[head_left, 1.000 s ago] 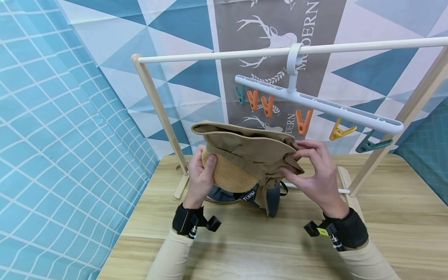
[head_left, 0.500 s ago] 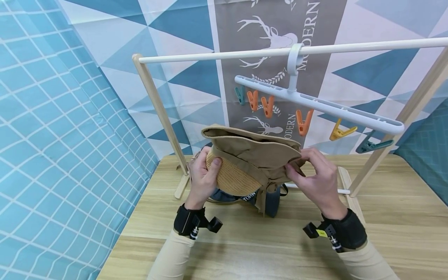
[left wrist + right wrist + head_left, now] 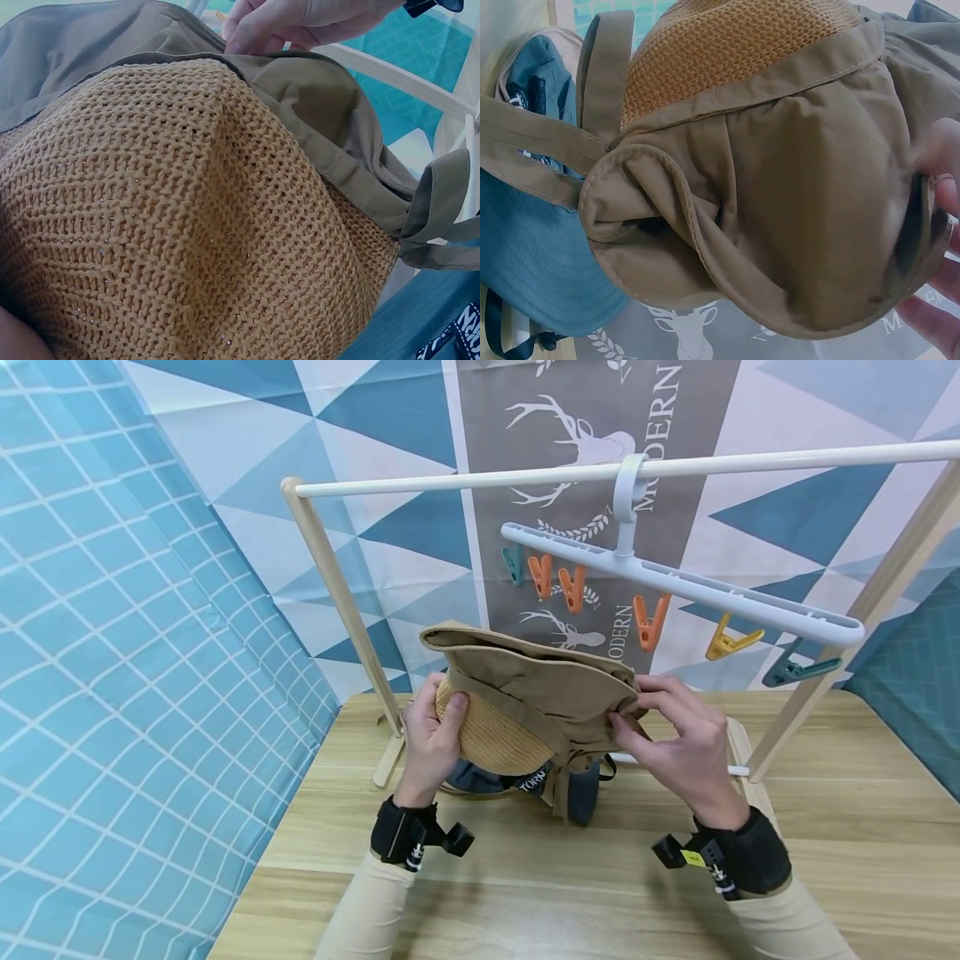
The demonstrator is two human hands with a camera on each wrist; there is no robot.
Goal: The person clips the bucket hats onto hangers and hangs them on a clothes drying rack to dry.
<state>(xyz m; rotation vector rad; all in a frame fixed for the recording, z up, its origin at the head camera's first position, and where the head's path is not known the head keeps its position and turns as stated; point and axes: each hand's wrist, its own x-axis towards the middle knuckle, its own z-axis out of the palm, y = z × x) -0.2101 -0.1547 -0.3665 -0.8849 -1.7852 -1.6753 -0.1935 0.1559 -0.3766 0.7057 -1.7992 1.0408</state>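
Above the table I hold a sun hat (image 3: 495, 731) with a straw-coloured woven crown and a wide khaki brim (image 3: 540, 677). My left hand (image 3: 431, 739) grips the crown's left side, thumb on the weave and the other fingers hidden behind. At the brim's right edge, my right hand (image 3: 682, 735) pinches the fabric between thumb and fingers. A khaki strap (image 3: 536, 142) hangs off the hat. Below and behind lies a blue hat (image 3: 581, 793) with a dark lettered band, partly covered. In the right wrist view the khaki brim (image 3: 810, 202) is folded and wavy.
A white rail (image 3: 450, 479) on wooden posts (image 3: 341, 593) spans the table (image 3: 525, 893). From it hangs a pale blue hanger (image 3: 690, 583) with several clips, including an orange clip (image 3: 650, 622) and a yellow clip (image 3: 731, 639). A patterned cloth covers the wall behind.
The sun hat and both hands dipped slightly down and right, then shifted back a little up and left. My right fingers gathered closer on the brim's edge.
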